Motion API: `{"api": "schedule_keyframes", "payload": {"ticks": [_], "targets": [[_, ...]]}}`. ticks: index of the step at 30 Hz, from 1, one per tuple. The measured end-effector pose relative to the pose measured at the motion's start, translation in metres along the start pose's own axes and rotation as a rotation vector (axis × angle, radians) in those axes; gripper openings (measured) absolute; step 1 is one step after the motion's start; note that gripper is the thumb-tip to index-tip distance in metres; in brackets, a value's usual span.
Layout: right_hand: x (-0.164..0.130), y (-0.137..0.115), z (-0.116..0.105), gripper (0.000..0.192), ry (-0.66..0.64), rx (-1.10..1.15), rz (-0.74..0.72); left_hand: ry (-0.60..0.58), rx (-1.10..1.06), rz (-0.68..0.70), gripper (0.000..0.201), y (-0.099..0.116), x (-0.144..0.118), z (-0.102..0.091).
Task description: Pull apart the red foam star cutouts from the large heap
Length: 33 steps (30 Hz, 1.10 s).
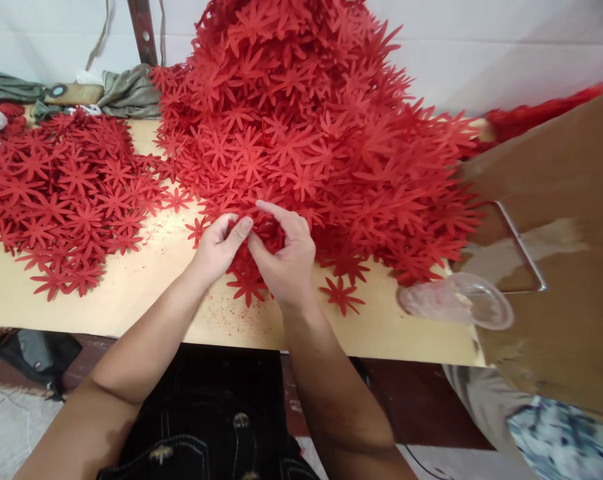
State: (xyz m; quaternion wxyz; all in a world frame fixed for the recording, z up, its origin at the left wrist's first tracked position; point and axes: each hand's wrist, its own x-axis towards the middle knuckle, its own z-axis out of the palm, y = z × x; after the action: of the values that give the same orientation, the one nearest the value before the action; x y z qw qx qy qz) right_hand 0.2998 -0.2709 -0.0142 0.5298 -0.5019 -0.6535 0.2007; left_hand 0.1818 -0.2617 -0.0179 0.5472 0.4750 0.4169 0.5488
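Head view: both hands, left hand and right hand, are pinching red star-shaped foam flower cutouts with closed fingers near the pale wooden counter's front edge, apparently separating stuck pieces, calling for gentle peeling.

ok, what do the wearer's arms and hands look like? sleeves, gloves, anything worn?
Both arms are bare to the frame edge: no sleeves in view. Left hand and right hand have no gloves, and no rings, watch or bands show. Nails look short and unpainted.
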Motion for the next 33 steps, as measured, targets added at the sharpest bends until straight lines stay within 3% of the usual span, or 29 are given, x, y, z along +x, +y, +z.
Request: {"api": "schedule_keyframes", "payload": {"ticks": [2,5,8,12,14,17,19,24,29,33], "targets": [[0.003,0.000,-0.006,0.017,-0.011,-0.028,-0.019,-0.044,-0.007,-0.010,0.048,0.000,-0.001,0.001],[0.008,0.002,-0.014,0.004,-0.009,0.080,0.105,-0.112,-0.027,-0.034,0.043,-0.001,-0.003,0.003],[0.009,0.003,-0.018,0.014,0.025,0.237,0.228,-0.143,-0.050,-0.050,0.038,-0.003,-0.003,0.005],[0.010,0.004,-0.017,0.014,0.076,0.358,0.256,-0.133,-0.049,-0.048,0.031,-0.006,-0.002,0.006],[0.015,0.007,-0.019,0.014,0.176,0.393,0.284,-0.092,-0.010,-0.070,0.029,-0.007,-0.002,0.004],[0.027,0.017,-0.030,0.017,0.436,0.460,0.353,-0.019,0.014,-0.105,0.027,-0.006,-0.002,0.002],[0.034,0.023,-0.038,0.018,0.476,0.456,0.363,-0.011,-0.020,-0.113,0.028,-0.004,-0.003,0.002],[0.026,0.020,-0.038,0.044,0.173,0.346,0.292,-0.023,-0.072,-0.130,0.028,0.000,-0.003,0.006],[0.013,0.002,-0.028,0.027,-0.100,0.269,0.250,0.040,0.018,-0.126,0.025,-0.001,-0.001,0.003],[0.012,-0.003,-0.026,0.026,-0.245,0.176,0.180,0.054,0.105,-0.084,0.039,-0.001,-0.001,0.001]]}}
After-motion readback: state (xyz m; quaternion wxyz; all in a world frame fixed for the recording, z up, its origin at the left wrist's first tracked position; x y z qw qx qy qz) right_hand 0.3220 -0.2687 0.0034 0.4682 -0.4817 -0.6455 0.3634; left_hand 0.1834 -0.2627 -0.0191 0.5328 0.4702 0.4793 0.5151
